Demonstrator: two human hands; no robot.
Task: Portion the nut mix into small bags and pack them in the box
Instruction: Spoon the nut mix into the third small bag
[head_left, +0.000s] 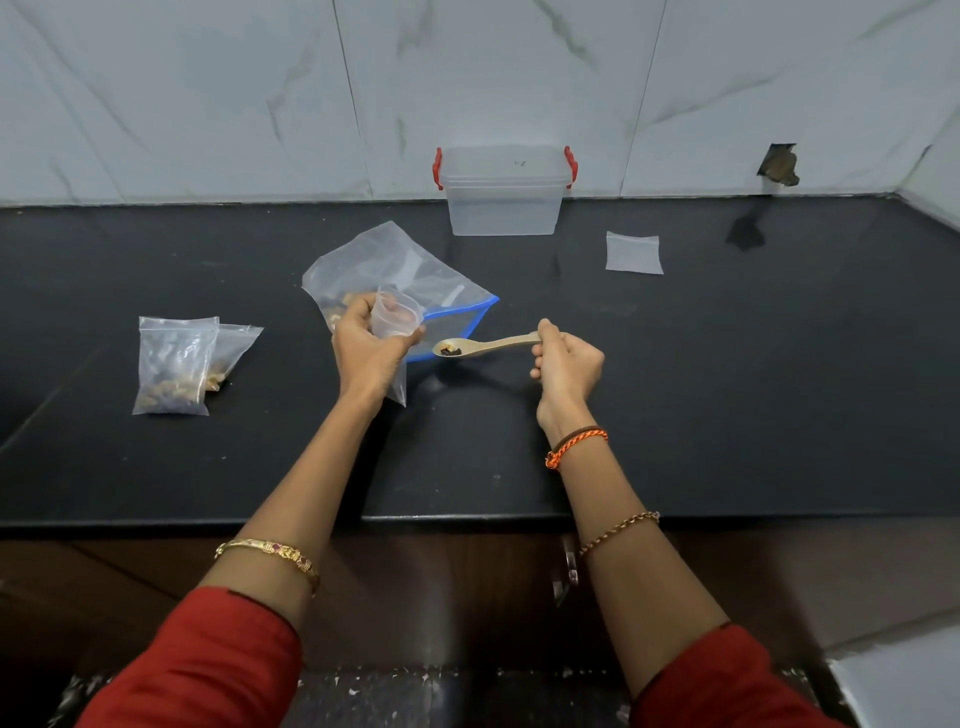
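**Spoonful of nut mix held beside a small bag at the black counter**

The black counter (156, 467) ran the full width of the view, glossy enough to carry dull reflections, and met a wall of pale marble-veined tiles (208, 104) behind it. At the far left lay two filled small bags (174, 366), one overlapping the other, nuts settled in their lower ends. Near the middle the left hand (371, 348) had its grip closed round a small clear bag (396, 313), holding it mouth-up above the large blue-edged zip bag (395, 270), which lay slumped on the counter with the remaining nut mix in its left corner. Just right of that, the right hand (566, 364) pinched the handle of a pale spoon (485, 347), its grip clenched on it, the bowl loaded with a few dark and light pieces and hanging just beside the small bag. Behind, against the wall, stood the clear box (503, 189) with red side clips. Further right an empty flat bag (634, 253) lay alone on the counter, and beyond it a rough dark hole (777, 165) broke the tile just above the counter line. Dark wooden cabinet fronts (467, 582) showed below the counter edge.
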